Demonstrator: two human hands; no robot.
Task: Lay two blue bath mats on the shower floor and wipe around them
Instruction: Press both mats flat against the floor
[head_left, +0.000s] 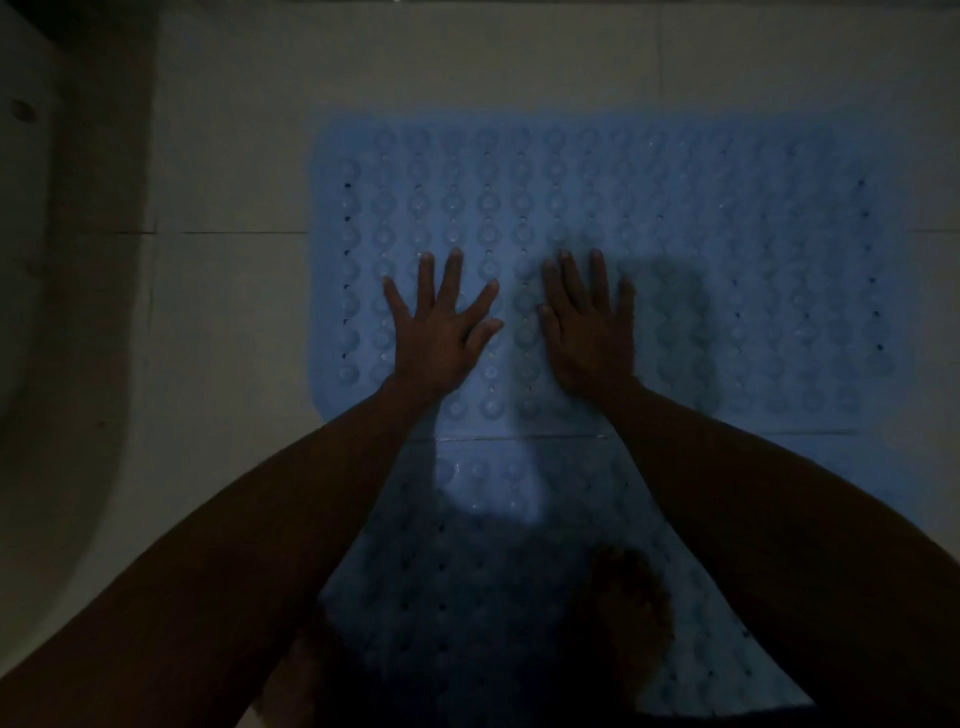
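Dim shower floor (218, 312), pale tiles. Two blue bath mats: far mat (727, 234) flat, near mat (467, 597) touching its near edge. Left hand (441, 332) and right hand (592, 332) press far mat, fingers straight, gripping nothing.

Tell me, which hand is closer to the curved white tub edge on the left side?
Left. The left hand presses flat on the far blue mat near its left end, toward the tub edge. The right hand lies flat beside it, farther toward the mat's middle.

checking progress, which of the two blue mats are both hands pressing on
The far mat: the left hand and right hand lie flat on it. The near mat is untouched by either.
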